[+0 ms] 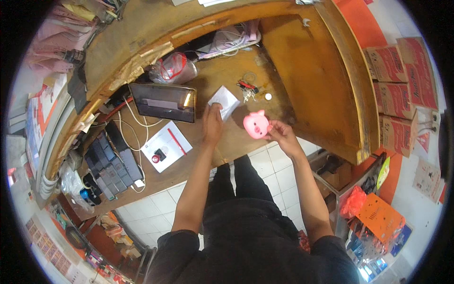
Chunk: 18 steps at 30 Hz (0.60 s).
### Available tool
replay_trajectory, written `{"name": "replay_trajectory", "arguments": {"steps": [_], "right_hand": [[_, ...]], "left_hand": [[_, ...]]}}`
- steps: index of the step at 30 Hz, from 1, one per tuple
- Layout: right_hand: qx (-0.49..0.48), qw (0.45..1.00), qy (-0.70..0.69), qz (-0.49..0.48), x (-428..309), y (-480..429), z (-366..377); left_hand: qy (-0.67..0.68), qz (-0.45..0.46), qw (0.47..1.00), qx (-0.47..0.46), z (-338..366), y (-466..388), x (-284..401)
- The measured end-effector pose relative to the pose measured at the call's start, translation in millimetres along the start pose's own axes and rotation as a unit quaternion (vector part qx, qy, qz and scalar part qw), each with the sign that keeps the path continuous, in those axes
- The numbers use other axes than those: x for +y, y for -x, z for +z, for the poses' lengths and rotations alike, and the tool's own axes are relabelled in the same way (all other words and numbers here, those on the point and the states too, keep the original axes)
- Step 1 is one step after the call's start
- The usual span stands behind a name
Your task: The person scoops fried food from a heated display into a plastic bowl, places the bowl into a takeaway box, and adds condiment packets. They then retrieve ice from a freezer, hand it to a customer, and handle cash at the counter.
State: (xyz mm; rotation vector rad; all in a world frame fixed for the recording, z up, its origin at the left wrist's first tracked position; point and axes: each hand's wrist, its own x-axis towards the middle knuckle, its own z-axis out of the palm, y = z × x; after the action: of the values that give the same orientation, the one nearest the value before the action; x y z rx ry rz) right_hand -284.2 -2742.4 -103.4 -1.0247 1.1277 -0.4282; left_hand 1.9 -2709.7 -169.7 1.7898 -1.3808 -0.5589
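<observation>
Between the thumb and fingers of my right hand (282,136) is a pink pig-faced object (256,124), its snout and eyes turned up toward me. My left hand (213,122) rests over a white paper pad or folded sheet (225,100), thumb on top; the fingers beneath are hidden. Just beyond the pig lie a bunch of keys (248,95) with a red piece and a small round white item (268,96). All of this is at the wooden desk (230,140).
Left of my arm, a sheet of paper (161,156) carries a red pen (176,141) and a stamp (156,158). Behind it stands a dark-screened tablet or monitor (166,103), with white cables (133,133) and several dark boxes (113,174) nearby. Wooden panels (301,71) enclose the right side.
</observation>
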Motion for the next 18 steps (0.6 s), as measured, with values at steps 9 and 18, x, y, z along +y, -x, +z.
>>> {"name": "replay_trajectory", "arguments": {"steps": [9, 18], "right_hand": [[0.065, 0.94, 0.278, -0.188, -89, -150, 35], [0.055, 0.838, 0.469, -0.274, -78, -242, 79]], "left_hand": [[-0.038, -0.102, 0.991, -0.08, 27, -101, -31], [-0.173, -0.069, 0.981, 0.053, 34, -38, -14]]}}
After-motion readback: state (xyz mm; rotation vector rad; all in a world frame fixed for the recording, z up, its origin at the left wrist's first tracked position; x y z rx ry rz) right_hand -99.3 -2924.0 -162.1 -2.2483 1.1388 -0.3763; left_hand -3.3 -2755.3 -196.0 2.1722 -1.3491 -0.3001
